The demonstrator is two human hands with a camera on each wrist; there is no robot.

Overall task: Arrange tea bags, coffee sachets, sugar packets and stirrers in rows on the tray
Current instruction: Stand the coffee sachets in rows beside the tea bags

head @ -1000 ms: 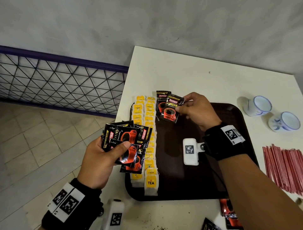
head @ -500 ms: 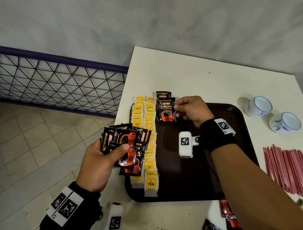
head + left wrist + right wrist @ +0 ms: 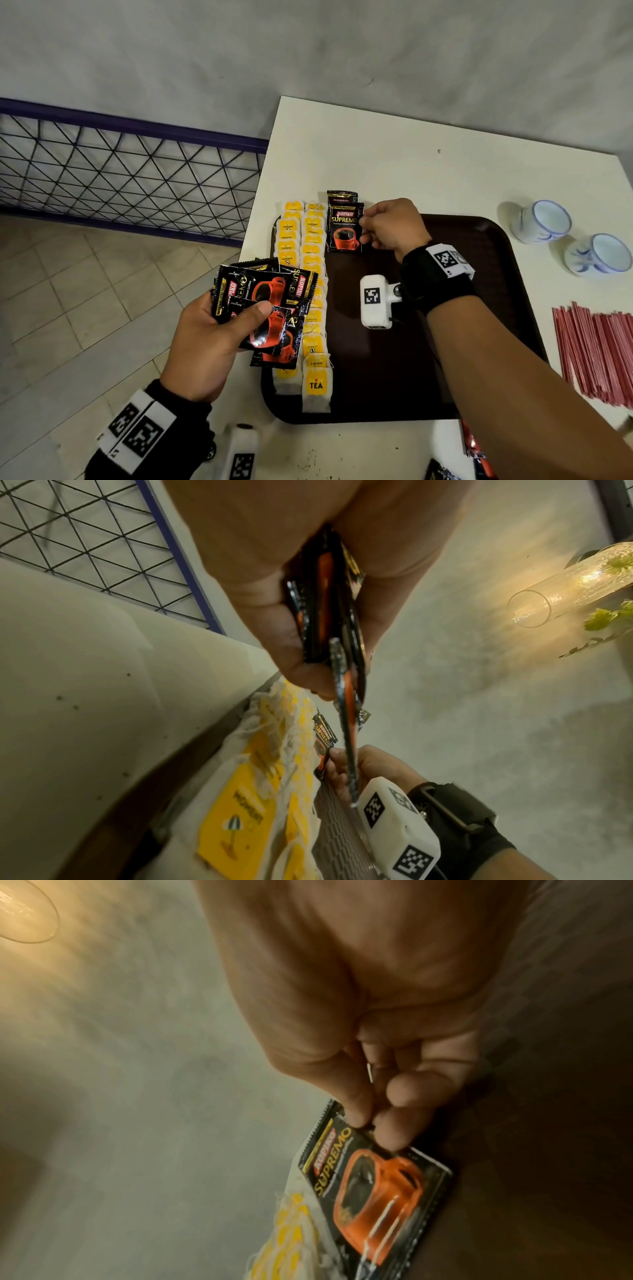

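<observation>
The person stands at a white counter (image 3: 394, 144) on which lies a dark brown tray (image 3: 479, 308). Along the left side of the tray two rows of tea bags (image 3: 313, 346) with yellow labels run from the far edge to the near edge, each bag overlapping the next one.

The right hand (image 3: 392, 226) is at the far left part of the tray, just beside the tea bag rows. Its thumb and fingertips (image 3: 394, 1131) pinch the right edge of a black coffee sachet (image 3: 344, 228) with a red cup printed on it. This sachet lies flat and covers most of another coffee sachet (image 3: 342, 197) behind it, of which only the top strip shows, reaching over the far rim of the tray.

The left hand (image 3: 209, 342) is raised over the near left corner of the tray and grips a fanned bundle of coffee sachets (image 3: 267, 298), the thumb pressed on top and the fingers curled under. In the left wrist view the bundle (image 3: 329, 610) is seen edge-on between thumb and fingers.

To the right of the tray, on the counter, two white cups (image 3: 568, 240) with blue pattern lie on their sides, and nearer there is a heap of red stirrers (image 3: 599, 353). At the near edge of the counter a few more sachets (image 3: 476, 455) are partly visible. Both wrists wear black bands with white marker blocks.
</observation>
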